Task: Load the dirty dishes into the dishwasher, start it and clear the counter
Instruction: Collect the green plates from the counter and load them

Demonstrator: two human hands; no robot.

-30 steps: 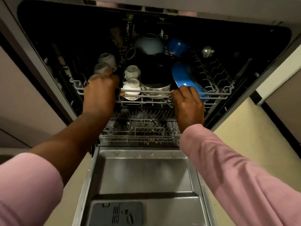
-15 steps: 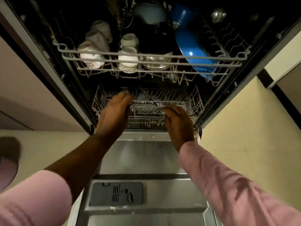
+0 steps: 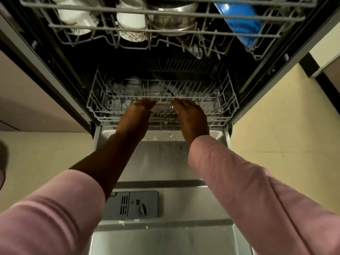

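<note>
Left hand (image 3: pixel 135 117), right hand (image 3: pixel 191 118): fingers curled over front top rail of lower rack (image 3: pixel 228 100), gripping it. Rack: white wire, mostly inside dishwasher.

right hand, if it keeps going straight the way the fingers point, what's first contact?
The right hand points into the lower rack; its fingertips look already at the front top rail. Beyond that, likely the rack's tines, though depth is unclear.

Cream tiled floor (image 3: pixel 287 126) either side; dark skirting (image 3: pixel 311 65) upper right
</note>
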